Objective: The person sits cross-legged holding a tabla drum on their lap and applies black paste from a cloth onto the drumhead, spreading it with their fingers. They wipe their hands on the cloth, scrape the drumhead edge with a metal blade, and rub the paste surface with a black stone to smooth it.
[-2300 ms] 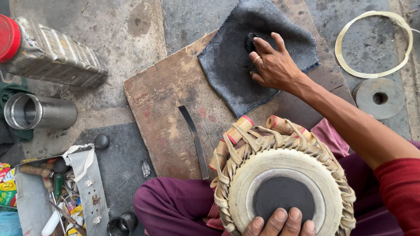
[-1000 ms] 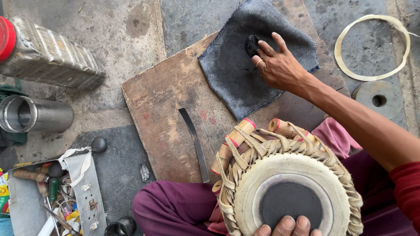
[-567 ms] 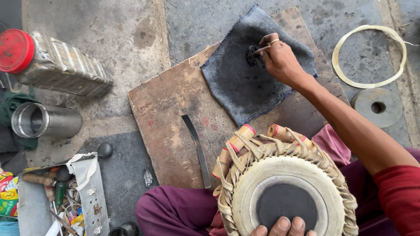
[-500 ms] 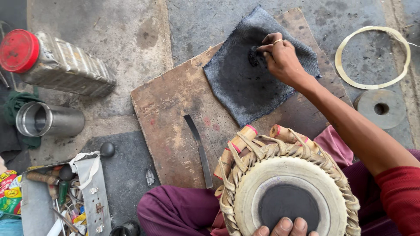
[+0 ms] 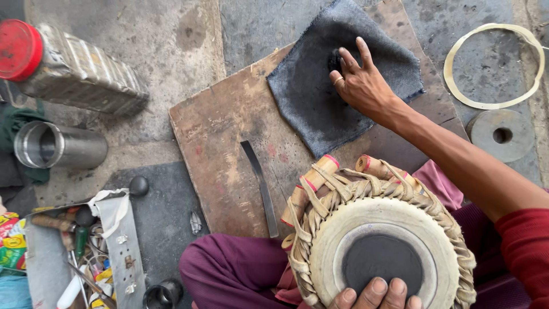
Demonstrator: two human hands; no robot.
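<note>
The round hand drum with a pale skin head, black centre patch and woven straps [image 5: 383, 252] sits in my lap at the bottom of the view, steadied by my left hand [image 5: 374, 293], whose fingertips lie flat on the near rim, gripping nothing that I can see. My right hand [image 5: 360, 83] reaches out to the dark grey square of cloth [image 5: 311, 100] on the worn brown wooden board [image 5: 229, 154], fingers spread and pressing a small black lump there; whether it is pinched I cannot tell. I judge this the picking-up of black paste. A thin dark metal blade [image 5: 261, 189] lies just beside the drum.
</note>
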